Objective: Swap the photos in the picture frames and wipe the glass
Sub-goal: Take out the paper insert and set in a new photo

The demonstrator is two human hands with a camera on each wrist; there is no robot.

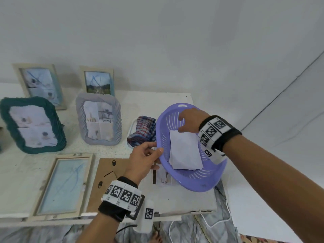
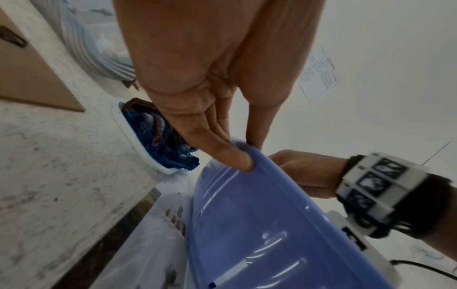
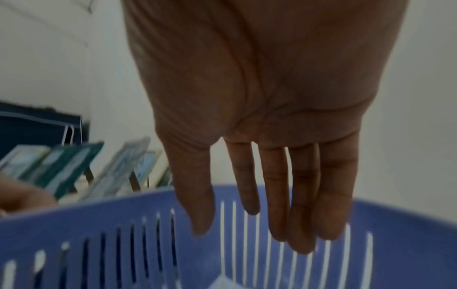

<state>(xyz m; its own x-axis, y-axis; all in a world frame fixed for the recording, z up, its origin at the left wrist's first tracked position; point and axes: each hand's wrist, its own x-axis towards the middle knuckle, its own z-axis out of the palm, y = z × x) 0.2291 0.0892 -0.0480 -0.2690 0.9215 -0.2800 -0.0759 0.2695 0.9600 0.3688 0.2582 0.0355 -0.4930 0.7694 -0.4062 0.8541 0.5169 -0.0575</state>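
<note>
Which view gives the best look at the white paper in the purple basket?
The head view: the white paper lies in full sight inside the tilted purple basket. The right wrist view catches only one corner of it at the bottom edge. The left wrist view shows the basket's outside, hiding the paper.

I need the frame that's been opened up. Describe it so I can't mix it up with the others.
On the white table, four frames stand upright toward the wall. The opened frame lies flat at the near edge, left of the brown backing board and the left hand. It is pale wood, has no photo in it, and shows only bluish glass with scribbles.
</note>
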